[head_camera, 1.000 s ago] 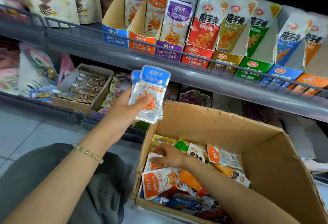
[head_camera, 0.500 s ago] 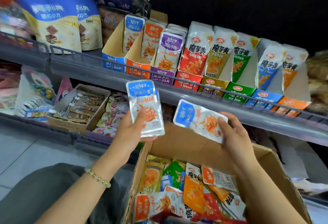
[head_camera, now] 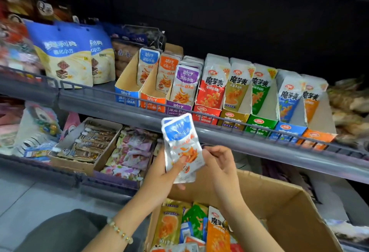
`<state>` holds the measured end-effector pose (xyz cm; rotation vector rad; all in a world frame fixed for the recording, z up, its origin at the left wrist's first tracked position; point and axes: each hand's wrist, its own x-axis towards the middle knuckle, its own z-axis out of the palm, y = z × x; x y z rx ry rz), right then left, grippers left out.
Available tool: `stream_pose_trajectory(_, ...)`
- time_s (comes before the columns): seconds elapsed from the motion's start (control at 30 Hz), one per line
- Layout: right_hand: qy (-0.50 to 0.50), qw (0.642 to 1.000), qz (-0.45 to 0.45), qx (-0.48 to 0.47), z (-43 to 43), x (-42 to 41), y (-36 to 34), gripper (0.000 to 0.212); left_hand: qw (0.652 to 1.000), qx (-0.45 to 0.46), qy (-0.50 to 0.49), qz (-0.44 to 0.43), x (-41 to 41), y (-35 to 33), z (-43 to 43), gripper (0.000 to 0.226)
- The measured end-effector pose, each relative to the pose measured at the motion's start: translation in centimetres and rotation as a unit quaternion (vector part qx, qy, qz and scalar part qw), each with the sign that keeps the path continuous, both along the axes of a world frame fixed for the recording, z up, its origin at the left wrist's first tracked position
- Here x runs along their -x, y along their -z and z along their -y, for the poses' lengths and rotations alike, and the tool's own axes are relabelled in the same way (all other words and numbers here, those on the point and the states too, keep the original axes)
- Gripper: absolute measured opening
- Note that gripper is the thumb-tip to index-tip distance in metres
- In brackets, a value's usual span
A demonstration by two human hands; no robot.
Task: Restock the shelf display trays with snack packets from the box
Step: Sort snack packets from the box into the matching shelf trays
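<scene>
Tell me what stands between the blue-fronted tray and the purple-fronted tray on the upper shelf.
In the head view, the orange-fronted tray stands between the blue-fronted tray and the purple-fronted tray, holding orange-topped packets set back from its front.

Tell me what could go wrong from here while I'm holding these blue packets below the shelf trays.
1. The blue-topped packets are a loose stack pinched between your left hand and right hand; one could slip into the cardboard box below.
2. The blue tray sits beside the near-identical orange tray, so the packets could land in the wrong tray.
3. The shelf's wire rail runs in front of the trays and could snag the packets going up.
</scene>
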<state>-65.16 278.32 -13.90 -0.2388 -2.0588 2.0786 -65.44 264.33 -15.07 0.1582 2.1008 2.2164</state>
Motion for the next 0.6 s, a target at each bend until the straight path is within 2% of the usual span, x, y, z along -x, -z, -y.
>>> stream_pose_trajectory(0.1, -0.083, 0.995, 0.051, 0.013, -0.4, 0.2, -1.1, 0.029, 0.996, 0.045, 0.076, -0.011, -0.4, -0.3, 0.2, 0.042)
stream_pose_trajectory(0.2, -0.120, 0.991, 0.055, -0.004, 0.0, 0.3, -1.7, 0.030, 0.993, 0.065, 0.088, -0.036, -0.8, -0.4, 0.0, 0.079)
stream_pose_trajectory(0.23, -0.118, 0.992, 0.050, -0.004, 0.2, 0.3, -1.6, 0.029, 0.993, 0.071, 0.086, -0.043, -0.8, -0.2, 0.1, 0.085)
stream_pose_trajectory(0.37, -0.127, 0.989, 0.054, 0.045, 0.3, 0.1, -1.5, 0.021, 0.985, 0.117, 0.116, -0.050, -0.4, 0.5, 0.6, 0.079)
stream_pose_trajectory(0.43, -0.132, 0.987, 0.063, 0.073, 0.3, 0.1, -1.3, 0.026, 0.981, 0.135, 0.131, -0.052, -0.4, 0.6, 0.7, 0.078)
stream_pose_trajectory(0.6, -0.054, 0.993, 0.026, 0.105, 1.6, 0.0, -0.7, 0.024, 0.981, 0.116, 0.130, -0.082, -1.0, 0.4, -0.4, 0.077)
